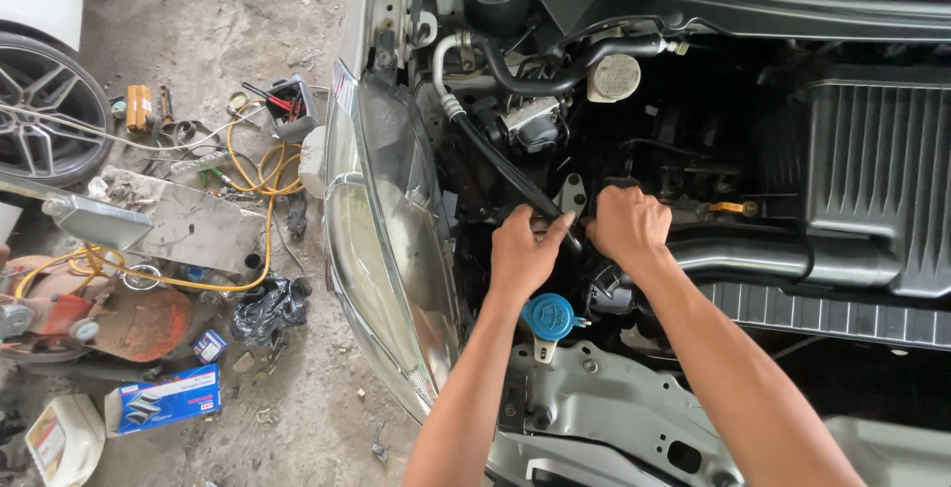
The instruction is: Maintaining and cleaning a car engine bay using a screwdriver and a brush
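Left hand (525,249): reaching into the engine bay, fingers curled narrow around the lower end of the black hose (505,165), thumb tip against it.
Right hand (627,224): just beside the left at 3 o'clock, closed into a fist over a dark part beneath; what sits in the grip hidden by the knuckles.
Black hose: running from 11 o'clock down to the hands, upper end joined to a bent metal pipe (443,71).
Blue cap (548,317): round, at 6 o'clock of the left hand, just below the wrist.
White reservoir cap (614,78): at 12 o'clock of the hands, well apart.
Yellow dipstick handle (735,209): at 3 o'clock of the right hand, near.
Air filter housing (877,165): black, ribbed, far out at 3 o'clock.
Headlight (381,239): clear lens at 9 o'clock of the left hand, along the car's edge.
Floor (198,11): dusty concrete at 9 o'clock, strewn with a yellow cable (265,185), tools, a blue carton (163,400), a white jug (61,437).
Alloy wheel (45,110): at 10 o'clock, at the frame edge.
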